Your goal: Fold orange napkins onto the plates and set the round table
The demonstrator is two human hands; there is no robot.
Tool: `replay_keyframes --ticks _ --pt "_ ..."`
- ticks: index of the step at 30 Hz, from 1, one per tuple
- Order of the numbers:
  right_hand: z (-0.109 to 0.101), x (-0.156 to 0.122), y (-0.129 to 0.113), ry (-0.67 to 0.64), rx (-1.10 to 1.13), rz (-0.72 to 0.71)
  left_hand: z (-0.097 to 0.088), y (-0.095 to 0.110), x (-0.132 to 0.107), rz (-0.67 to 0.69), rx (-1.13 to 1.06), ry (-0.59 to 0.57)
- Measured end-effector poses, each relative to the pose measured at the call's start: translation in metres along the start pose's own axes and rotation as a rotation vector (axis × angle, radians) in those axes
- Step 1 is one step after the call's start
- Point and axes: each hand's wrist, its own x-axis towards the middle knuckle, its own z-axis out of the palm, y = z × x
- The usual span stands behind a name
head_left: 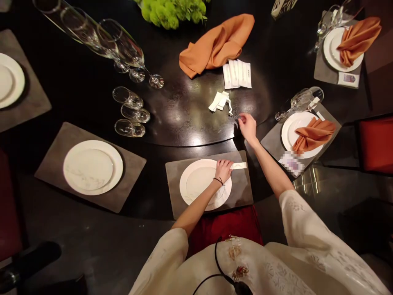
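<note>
My left hand [224, 170] reaches over the right part of a white plate [196, 180], which has a smaller plate stacked on it. Its fingers are curled on the near end of a slim white strip [238, 165] with faint marks, perhaps a chopstick rest. Farther out, my right hand [248, 126] is at the edge of the glossy round turntable [190, 123], fingers pinched together. Whatever may be between those fingertips is too small to make out. Just beyond it lie a few small white pieces [220, 101], and behind them several white packets [237, 74].
An orange napkin [217, 45] lies behind the packets. Tall stemmed glasses [123, 45] and small glasses [130, 110] stand at left. Place settings flank mine, with a bare plate [92, 168] left and a napkin-topped plate [288, 131] right. A red chair [227, 225] sits before me.
</note>
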Motion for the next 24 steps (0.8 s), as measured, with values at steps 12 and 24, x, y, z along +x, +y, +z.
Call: replay_keyframes --ticks 12,24 --pt "0.074 0.12 -0.051 -0.365 -0.046 -0.5 -0.014 0.0 -0.011 -0.076 -0.106 0.01" --pt "-0.034 -0.265 0.025 -0.258 0.45 0.835 0.012 0.0 0.005 -0.024 -0.074 0.081"
